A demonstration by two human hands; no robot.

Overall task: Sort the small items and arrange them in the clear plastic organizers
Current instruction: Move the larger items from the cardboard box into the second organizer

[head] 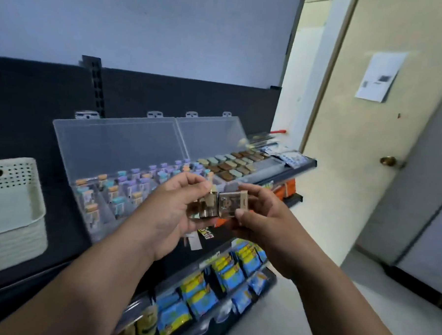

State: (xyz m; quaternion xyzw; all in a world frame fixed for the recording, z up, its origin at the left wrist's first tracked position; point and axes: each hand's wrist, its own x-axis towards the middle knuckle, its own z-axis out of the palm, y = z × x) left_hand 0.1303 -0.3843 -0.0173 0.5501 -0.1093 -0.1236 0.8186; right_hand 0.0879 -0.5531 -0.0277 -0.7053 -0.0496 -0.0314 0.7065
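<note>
Head view: both hands are raised side by side in front of a shelf [307, 162] that carries two clear plastic organizers with their lids tipped back. The left hand [171, 211] pinches a small clear packet [207, 205] between thumb and curled fingertips. The right hand [260, 220] pinches a second packet [232, 202] the same way. The two packets meet edge to edge between the hands, and blur hides what is inside beyond a tan-gold tone.

The left organizer [119, 141], holding teal, purple and orange pieces, lies just beyond and left of the left hand. The right organizer [209, 133], with rows of tan, green and brown pieces, lies beyond and up to the right, nearer the right hand. Both boxes run lengthwise along the shelf, receding rightward.

By colour the packets probably belong in the right organizer, so the reach would go forward and right, and the right hand has the shorter way
</note>
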